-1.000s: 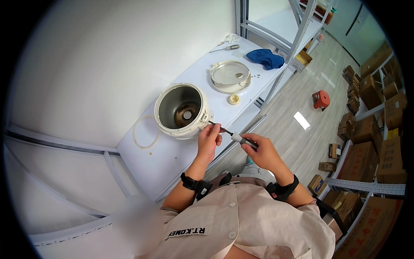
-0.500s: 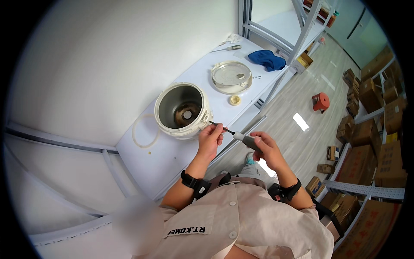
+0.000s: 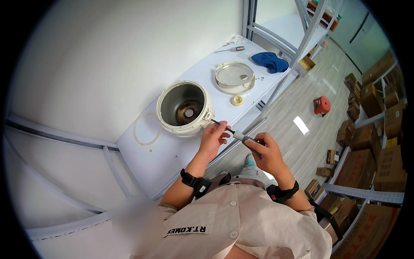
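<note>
Hands: two; our left hand [image 3: 214, 137] pinches, our right hand [image 3: 269, 156] grips, one black-shafted screwdriver [image 3: 238, 135].
Open pot [image 3: 183, 96]: we count one.
Tabletop screwdriver [image 3: 237, 48]: one.
Red stool [image 3: 322, 105]: one.

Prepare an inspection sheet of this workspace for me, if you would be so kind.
Surface: white table against a pale wall.
Job's things: open pale pot; screwdriver, tip at the pot's side, contact unclear.
Clutter: round cover, small cap, blue cloth, second screwdriver, pale ring.
Grips: left grip on the screwdriver's shaft; right grip on its handle.
Cables: nothing seen.
Surroundings: red stool on the floor; cardboard boxes on shelves at right.
</note>
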Demonstrator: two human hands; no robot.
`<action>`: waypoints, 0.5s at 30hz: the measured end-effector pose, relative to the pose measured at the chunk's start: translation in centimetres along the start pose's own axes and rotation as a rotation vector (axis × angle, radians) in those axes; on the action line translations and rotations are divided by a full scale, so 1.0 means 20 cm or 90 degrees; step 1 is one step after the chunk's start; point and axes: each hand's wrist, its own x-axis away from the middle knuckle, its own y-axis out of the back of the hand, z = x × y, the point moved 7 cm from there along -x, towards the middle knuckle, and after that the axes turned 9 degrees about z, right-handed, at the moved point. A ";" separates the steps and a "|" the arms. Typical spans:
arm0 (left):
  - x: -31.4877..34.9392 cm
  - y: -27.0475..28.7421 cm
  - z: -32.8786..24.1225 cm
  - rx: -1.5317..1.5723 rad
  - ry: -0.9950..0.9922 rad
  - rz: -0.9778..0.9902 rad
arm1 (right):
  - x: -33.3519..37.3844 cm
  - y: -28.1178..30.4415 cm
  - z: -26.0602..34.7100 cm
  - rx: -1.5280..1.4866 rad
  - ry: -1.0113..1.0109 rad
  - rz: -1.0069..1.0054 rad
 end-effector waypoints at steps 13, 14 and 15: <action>-0.02 0.09 0.12 0.037 0.007 0.011 | 0.19 -0.36 -0.24 -0.814 -0.553 0.208; -0.02 0.09 0.12 0.028 0.006 0.011 | 0.21 -0.38 -0.24 -0.837 -0.564 0.249; -0.01 0.08 0.10 0.019 0.005 0.011 | 0.19 -0.36 -0.23 -0.860 -0.536 0.214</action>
